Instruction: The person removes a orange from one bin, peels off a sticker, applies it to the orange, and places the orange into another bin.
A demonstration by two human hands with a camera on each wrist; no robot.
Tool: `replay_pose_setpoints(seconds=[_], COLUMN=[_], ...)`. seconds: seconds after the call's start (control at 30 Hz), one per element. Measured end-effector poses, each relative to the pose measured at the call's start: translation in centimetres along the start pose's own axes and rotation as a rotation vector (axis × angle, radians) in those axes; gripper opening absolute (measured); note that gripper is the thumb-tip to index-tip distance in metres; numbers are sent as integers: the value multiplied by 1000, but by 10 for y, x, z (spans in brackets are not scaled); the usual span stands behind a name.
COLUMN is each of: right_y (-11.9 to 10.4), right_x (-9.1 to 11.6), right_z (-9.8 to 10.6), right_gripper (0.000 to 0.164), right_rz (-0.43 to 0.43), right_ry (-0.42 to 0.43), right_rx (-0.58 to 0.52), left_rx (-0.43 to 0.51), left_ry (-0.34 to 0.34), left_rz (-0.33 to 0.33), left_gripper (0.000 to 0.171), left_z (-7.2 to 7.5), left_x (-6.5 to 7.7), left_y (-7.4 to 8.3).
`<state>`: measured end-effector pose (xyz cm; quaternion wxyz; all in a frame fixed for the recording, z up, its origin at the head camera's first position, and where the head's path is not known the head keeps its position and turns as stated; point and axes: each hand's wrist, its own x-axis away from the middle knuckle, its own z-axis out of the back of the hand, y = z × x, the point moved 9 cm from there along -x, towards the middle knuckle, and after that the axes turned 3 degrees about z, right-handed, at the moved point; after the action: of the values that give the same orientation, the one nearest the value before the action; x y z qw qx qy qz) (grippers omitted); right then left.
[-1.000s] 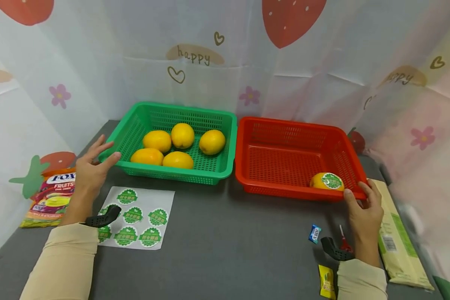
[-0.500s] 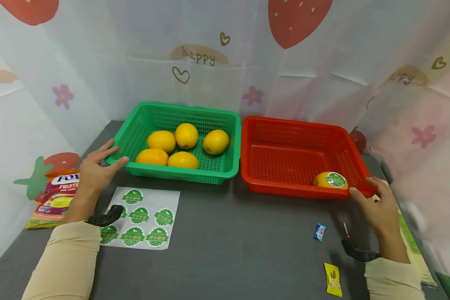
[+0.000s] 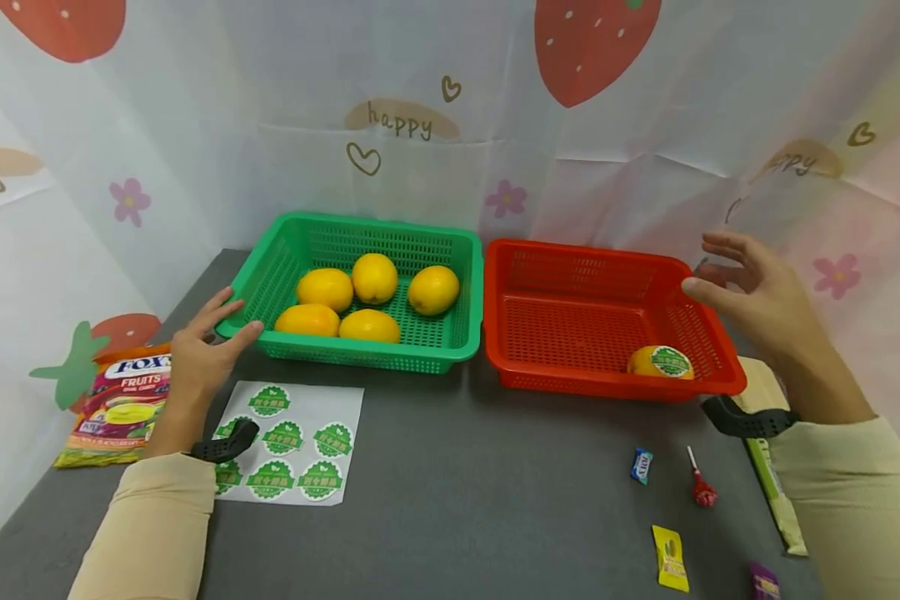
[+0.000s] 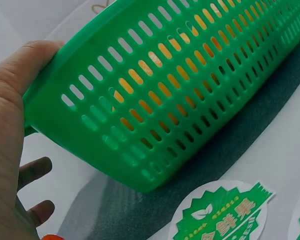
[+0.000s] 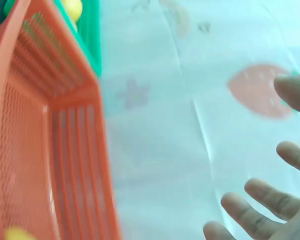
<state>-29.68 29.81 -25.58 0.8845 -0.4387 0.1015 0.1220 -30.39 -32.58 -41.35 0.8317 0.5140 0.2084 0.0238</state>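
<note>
My left hand [image 3: 208,354] is at the front left corner of the green plastic basket [image 3: 367,354]. Its thumb lies over the rim in the left wrist view, while the other fingers reach round the end wall, partly hidden. Inside are several yellow lemon-like fruits [image 3: 432,290]. To the right stands a red basket [image 3: 547,379] holding one such fruit [image 3: 641,362] with a green-and-white sticker [image 3: 671,362]. Above this basket's right end, my right hand [image 3: 761,292] is raised with spread, slightly bent fingers and nothing in them.
A sheet of round green stickers [image 3: 300,437] lies before the green basket. Left is a candy bag [image 3: 123,408]. At right are a lollipop [image 3: 703,492], blue [image 3: 641,465], yellow [image 3: 671,557] and purple [image 3: 765,581] wrapped candies, and a pale green package [image 3: 776,492]. A printed curtain [image 3: 285,167] hangs behind.
My right hand has left the red basket's front right corner and risen up and back. My left hand has slid slightly rightward, its thumb now over the green basket's corner rim.
</note>
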Motion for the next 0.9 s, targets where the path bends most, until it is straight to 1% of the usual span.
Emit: replay_pose_setpoints(seconds=[0.13,0.23,0.3,0.43,0.53,0.6,0.67,0.8,0.83,0.9], right_y=[-33,-49,-58,-68,-72,-75,-77,-74,-71,-64], right_x=[-31,-50,-63,-88,-106,-116,-124,-138,-140,-144], right_z=[-34,-64,-85,-127,-158,-177,-197,-233,-241,-256], right_gripper=[62,64,66,68,67,66,64,62,63,66], right_rz=[29,27,33,28,0,-27,-60,-149,-176,-220], right_ry=[-127,-205,-245,-319,-364,-385,-400,-401,-397,-389], right_rx=[-108,-181,-221,-289,-326,-342,-357,-392,-396,-391], left_rx=[52,99,103,95,114,142,155,155,154,167], left_ry=[26,31,32,46,61,73,85,93,90,79], left_rz=[-6,-3,6,21,27,23,15,3,0,-6], left_gripper=[46,45,45,46,46,45,44,43,44,43], left_z=[1,1,0,-2,-3,-3,-1,1,0,-2], left_x=[8,13,13,9,8,8,8,5,5,7], left_y=[20,28,25,6,-9,-13,-15,-12,-11,-1])
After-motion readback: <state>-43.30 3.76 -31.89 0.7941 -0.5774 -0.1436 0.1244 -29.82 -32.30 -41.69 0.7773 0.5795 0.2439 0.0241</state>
